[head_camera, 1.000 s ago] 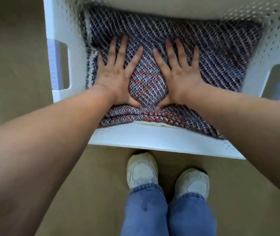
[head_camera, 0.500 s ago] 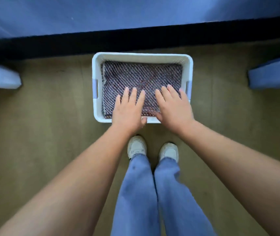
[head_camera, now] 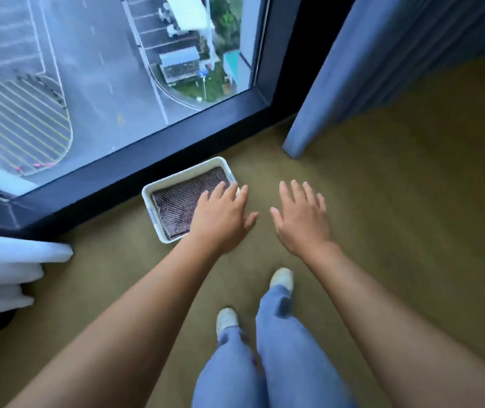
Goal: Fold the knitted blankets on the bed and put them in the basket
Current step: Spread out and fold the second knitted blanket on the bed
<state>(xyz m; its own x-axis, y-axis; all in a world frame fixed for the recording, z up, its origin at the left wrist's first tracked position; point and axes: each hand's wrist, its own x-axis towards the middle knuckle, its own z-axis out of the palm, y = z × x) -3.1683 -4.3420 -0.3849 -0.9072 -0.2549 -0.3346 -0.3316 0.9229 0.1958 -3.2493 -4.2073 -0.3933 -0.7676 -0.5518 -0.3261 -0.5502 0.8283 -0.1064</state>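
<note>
A white plastic basket (head_camera: pixel 158 187) stands on the floor below the window. A folded knitted blanket (head_camera: pixel 176 204) with a dark red, blue and white weave lies flat inside it. My left hand (head_camera: pixel 220 219) hovers high above the basket's right end, palm down, fingers spread, holding nothing. My right hand (head_camera: pixel 301 220) is held out over the bare floor to the right of the basket, also palm down and empty. No bed is in view.
A floor-to-ceiling window with a dark frame (head_camera: pixel 147 151) runs behind the basket. A blue curtain (head_camera: pixel 353 72) hangs at the right, white folded fabric (head_camera: pixel 5 272) at the left edge. Olive carpet (head_camera: pixel 412 201) spreads around my legs and white shoes (head_camera: pixel 282 278).
My hands lifted off the blanket in the basket. I stood up and turned right, so the basket now looks small and lies to the left of my hands.
</note>
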